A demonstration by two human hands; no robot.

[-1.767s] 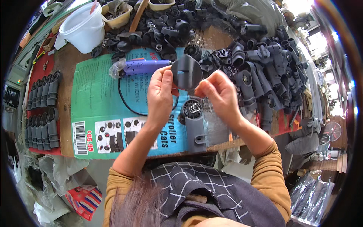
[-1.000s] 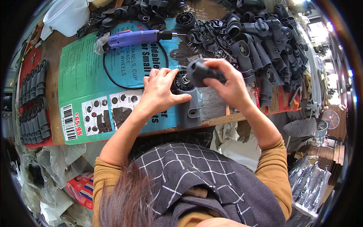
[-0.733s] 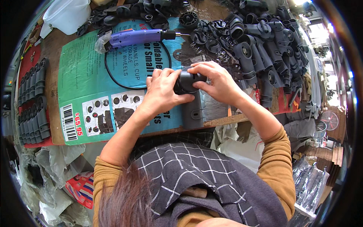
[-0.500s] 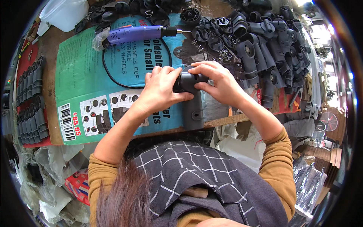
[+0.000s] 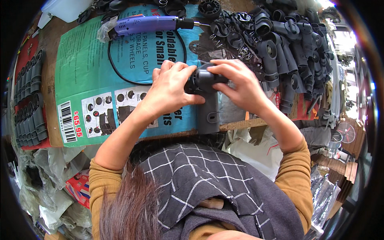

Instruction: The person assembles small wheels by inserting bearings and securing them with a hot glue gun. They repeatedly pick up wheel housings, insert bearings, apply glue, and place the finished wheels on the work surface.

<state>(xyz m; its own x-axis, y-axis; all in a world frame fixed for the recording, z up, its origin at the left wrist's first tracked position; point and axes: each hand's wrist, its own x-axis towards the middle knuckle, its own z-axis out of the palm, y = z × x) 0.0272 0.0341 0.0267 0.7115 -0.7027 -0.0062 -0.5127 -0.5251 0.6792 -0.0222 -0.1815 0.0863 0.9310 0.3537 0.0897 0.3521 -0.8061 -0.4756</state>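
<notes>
Near the table's front edge, both hands close around a black plastic joint part [image 5: 205, 78]. It has a rounded head, and a wide tubular leg [image 5: 209, 116] with a small slotted hole points toward me. My left hand [image 5: 171, 89] grips the head from the left, thumb across the front. From the right, my right hand [image 5: 239, 82] pinches the head between its fingers and thumb. The fingers partly cover the far side of the part. Beneath it lies a flattened green and blue cardboard sheet [image 5: 92, 52].
A purple electric screwdriver [image 5: 150, 26] with a black cord [image 5: 116, 74] lies beyond my hands. Black tubular parts [image 5: 288, 56] are heaped at the right, beside round black caps and small metal springs [image 5: 236, 38]. Finished-looking grey-black pieces [image 5: 30, 122] stand in rows at the left.
The joint part's head has turned between my hands, so more of its smooth rounded side shows. My right fingers have shifted along it. The whole view has moved slightly.
</notes>
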